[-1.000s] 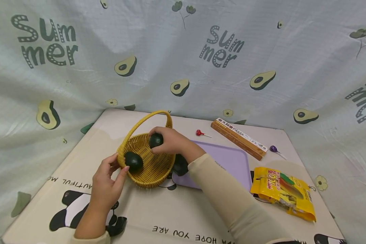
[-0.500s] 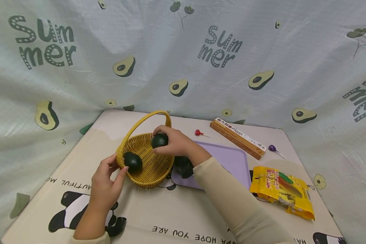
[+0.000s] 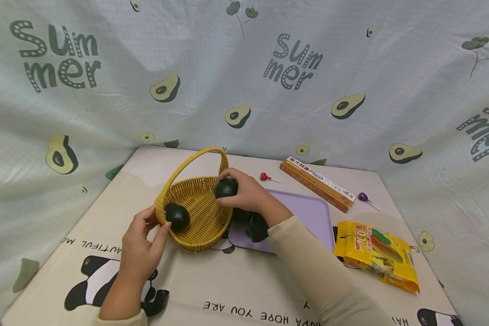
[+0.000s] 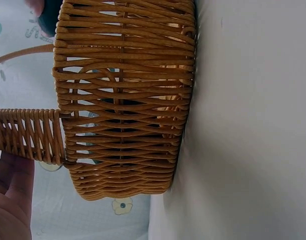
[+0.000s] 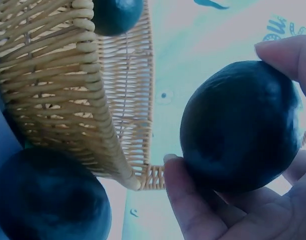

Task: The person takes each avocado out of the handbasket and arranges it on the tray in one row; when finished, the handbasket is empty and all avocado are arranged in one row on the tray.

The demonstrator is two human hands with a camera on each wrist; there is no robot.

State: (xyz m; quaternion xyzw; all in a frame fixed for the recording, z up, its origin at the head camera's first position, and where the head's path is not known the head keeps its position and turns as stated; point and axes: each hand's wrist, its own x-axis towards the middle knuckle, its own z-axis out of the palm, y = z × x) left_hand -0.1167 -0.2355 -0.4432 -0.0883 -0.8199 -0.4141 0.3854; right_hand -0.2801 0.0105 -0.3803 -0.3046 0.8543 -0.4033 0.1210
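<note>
A yellow wicker basket (image 3: 203, 217) with a tall handle stands left of centre, one dark green avocado (image 3: 177, 216) inside it at the left. My left hand (image 3: 142, 240) grips the basket's left side at the handle's base; the left wrist view shows the fingers (image 4: 15, 185) behind the handle. Above the basket's right rim, my right hand (image 3: 246, 192) holds another avocado (image 3: 226, 187) between thumb and fingers. In the right wrist view that held avocado (image 5: 240, 127) is off the basket (image 5: 58, 75). More dark avocados (image 3: 257, 226) lie on the purple tray (image 3: 305, 213), partly hidden.
Behind the tray are a red lollipop (image 3: 264, 176) and a long pasta box (image 3: 318, 184). A purple lollipop (image 3: 363, 197) lies further right, with a yellow snack bag (image 3: 376, 253) nearer the front. A patterned cloth (image 3: 203, 59) hangs behind the table.
My right hand has moved right with its avocado, from over the basket's inside to its right rim, uncovering more of the avocados on the tray. The left hand keeps its place.
</note>
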